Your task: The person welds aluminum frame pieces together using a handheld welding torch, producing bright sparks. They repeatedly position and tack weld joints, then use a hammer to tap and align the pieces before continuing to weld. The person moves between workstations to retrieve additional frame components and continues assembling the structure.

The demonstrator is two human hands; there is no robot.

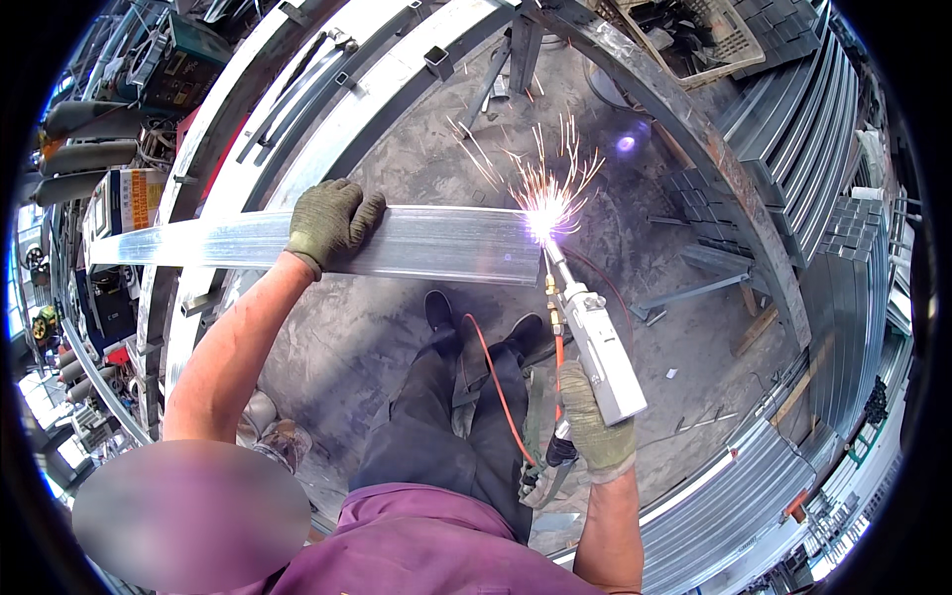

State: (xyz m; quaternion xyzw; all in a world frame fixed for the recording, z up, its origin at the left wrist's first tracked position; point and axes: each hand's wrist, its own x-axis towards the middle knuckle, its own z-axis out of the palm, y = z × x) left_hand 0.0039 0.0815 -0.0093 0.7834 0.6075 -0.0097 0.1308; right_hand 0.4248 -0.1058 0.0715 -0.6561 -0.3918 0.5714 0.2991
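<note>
A long silvery metal profile (436, 243) lies across in front of me, its left part resting over pale steel beams. My left hand (335, 223), in an olive work glove, is closed over its upper side near the middle. In my right hand (597, 428), also gloved, is a white handheld welding gun (607, 352), gripped at its lower end. The gun's nozzle points up and left at the profile's right end. A bright white-violet glare with orange sparks (545, 203) hides the exact contact there. An orange hose (489, 362) loops from the gun past my legs.
Curved-looking steel beams (387, 119) stand at the upper left, and a rusty beam (729, 164) crosses the right. Stacked metal profiles (793, 109) and a crate (729, 50) lie beyond it. Gas cylinders (94, 154) are at far left. More profiles (734, 506) lie at lower right.
</note>
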